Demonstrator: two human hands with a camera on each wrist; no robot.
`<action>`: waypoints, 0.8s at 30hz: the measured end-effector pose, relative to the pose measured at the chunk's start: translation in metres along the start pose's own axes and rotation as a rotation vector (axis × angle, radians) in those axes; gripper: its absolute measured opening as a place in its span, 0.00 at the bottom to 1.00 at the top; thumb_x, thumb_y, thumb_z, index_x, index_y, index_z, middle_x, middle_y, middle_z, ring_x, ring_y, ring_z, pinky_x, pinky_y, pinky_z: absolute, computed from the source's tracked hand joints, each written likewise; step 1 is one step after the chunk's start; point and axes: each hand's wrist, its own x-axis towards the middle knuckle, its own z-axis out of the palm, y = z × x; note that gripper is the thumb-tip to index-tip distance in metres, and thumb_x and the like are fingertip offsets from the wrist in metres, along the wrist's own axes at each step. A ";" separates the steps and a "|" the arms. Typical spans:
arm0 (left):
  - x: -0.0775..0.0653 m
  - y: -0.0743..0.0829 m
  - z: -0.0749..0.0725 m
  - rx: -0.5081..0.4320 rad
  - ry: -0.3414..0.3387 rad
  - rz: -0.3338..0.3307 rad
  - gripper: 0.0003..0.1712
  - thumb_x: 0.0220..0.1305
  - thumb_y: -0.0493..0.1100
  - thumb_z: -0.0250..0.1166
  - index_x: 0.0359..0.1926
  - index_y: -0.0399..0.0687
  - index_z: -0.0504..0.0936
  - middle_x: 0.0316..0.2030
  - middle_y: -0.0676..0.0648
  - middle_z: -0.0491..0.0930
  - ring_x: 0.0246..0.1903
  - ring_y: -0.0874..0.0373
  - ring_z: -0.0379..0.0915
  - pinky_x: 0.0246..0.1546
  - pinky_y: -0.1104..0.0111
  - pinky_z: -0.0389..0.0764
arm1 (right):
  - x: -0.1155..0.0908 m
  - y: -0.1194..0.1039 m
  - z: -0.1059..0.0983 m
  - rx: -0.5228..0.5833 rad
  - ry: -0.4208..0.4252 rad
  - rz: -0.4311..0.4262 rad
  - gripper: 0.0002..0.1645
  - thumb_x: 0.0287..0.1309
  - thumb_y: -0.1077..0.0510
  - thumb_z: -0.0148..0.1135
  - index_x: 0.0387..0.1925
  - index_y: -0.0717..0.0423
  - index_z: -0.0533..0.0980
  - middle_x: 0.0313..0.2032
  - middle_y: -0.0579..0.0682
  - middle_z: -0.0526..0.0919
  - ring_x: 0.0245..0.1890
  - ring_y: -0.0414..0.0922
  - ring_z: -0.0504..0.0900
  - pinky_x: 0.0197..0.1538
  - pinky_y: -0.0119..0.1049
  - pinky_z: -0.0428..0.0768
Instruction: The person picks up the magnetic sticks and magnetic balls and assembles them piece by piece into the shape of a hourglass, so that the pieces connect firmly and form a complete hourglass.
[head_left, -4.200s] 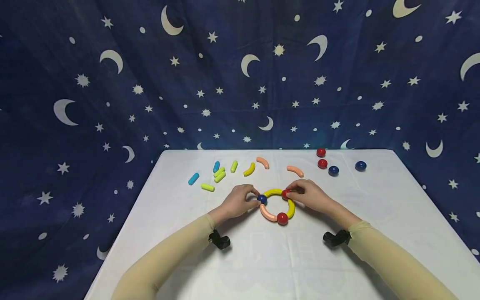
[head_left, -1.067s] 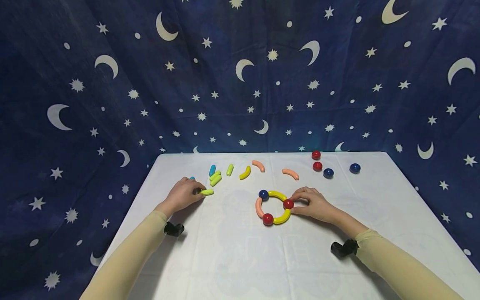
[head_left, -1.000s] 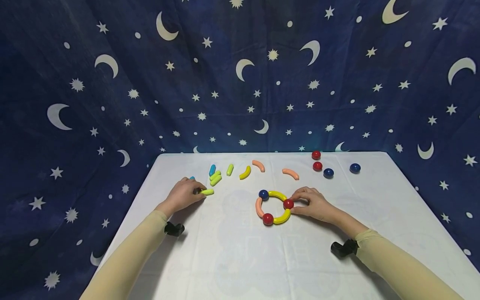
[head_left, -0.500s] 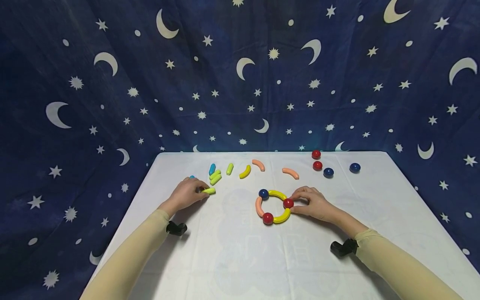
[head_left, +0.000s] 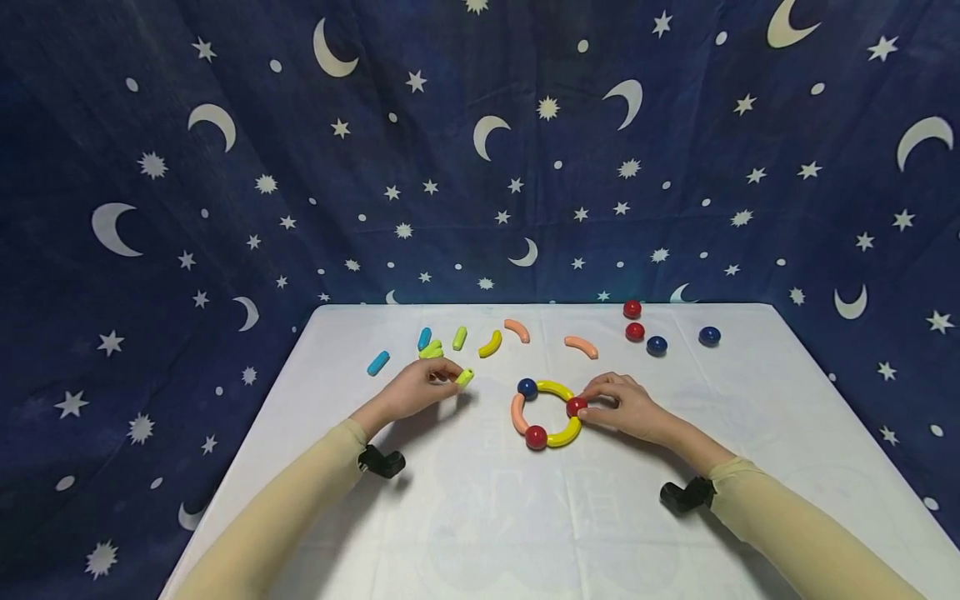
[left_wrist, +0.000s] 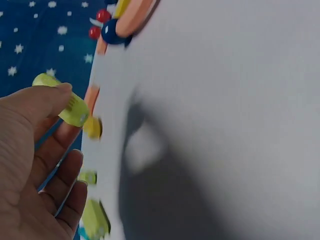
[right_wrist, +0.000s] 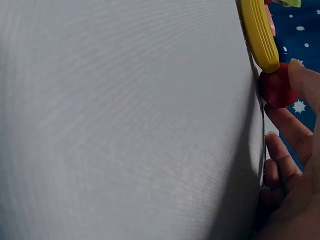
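Observation:
My left hand [head_left: 415, 392] pinches a short lime-green rod [head_left: 466, 377] between thumb and fingers, lifted over the table left of the ring. In the left wrist view the green rod [left_wrist: 76, 109] shows a ribbed side under the thumb. My right hand [head_left: 628, 407] holds the red ball [head_left: 576, 407] at the ring's right side with thumb and fingertip. This ring lies on the table: a blue ball [head_left: 527, 388], a near red ball [head_left: 536, 437], two yellow curved rods [head_left: 557, 389] and a peach curved rod [head_left: 518, 415]. In the right wrist view a yellow curved rod [right_wrist: 260, 37] touches the held ball.
Behind my left hand lie blue rods [head_left: 378, 363], more green rods [head_left: 460, 337] and a loose yellow curved rod [head_left: 491, 344]. Two loose peach curved rods [head_left: 581, 347] lie behind the ring. Spare red balls [head_left: 634, 332] and blue balls [head_left: 709, 336] sit back right. A starry cloth [head_left: 480, 167] hangs behind.
My left hand let go of the ring's blue ball, reached left, picked up the green rod and carried it rightward. The ring turned slightly; my right hand stayed on its red ball.

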 end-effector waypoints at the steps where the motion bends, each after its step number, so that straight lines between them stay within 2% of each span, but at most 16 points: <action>1: 0.002 0.003 0.003 -0.017 0.001 0.001 0.14 0.69 0.51 0.69 0.53 0.55 0.86 0.46 0.57 0.83 0.51 0.57 0.76 0.58 0.55 0.74 | 0.000 0.000 0.000 -0.001 0.001 0.001 0.26 0.56 0.31 0.71 0.49 0.40 0.86 0.55 0.47 0.77 0.61 0.53 0.66 0.61 0.59 0.68; 5: 0.012 0.015 0.016 -0.075 0.013 0.008 0.14 0.69 0.51 0.69 0.52 0.54 0.85 0.47 0.56 0.83 0.51 0.57 0.77 0.57 0.56 0.75 | 0.001 0.000 0.000 -0.003 0.004 0.001 0.25 0.57 0.31 0.70 0.48 0.39 0.86 0.55 0.46 0.77 0.61 0.53 0.66 0.61 0.59 0.68; 14: 0.034 0.036 0.042 -0.112 0.022 0.063 0.15 0.69 0.48 0.69 0.52 0.48 0.84 0.45 0.55 0.82 0.48 0.59 0.77 0.55 0.61 0.77 | 0.002 -0.001 0.000 0.002 0.013 0.007 0.24 0.56 0.31 0.70 0.45 0.40 0.86 0.54 0.47 0.77 0.61 0.54 0.66 0.61 0.60 0.68; 24: 0.052 0.041 0.060 -0.132 0.023 0.065 0.14 0.71 0.47 0.67 0.54 0.51 0.84 0.47 0.56 0.83 0.49 0.61 0.77 0.54 0.63 0.77 | 0.001 -0.001 0.000 0.025 0.005 0.002 0.22 0.57 0.32 0.70 0.45 0.40 0.86 0.55 0.47 0.77 0.61 0.53 0.66 0.60 0.57 0.67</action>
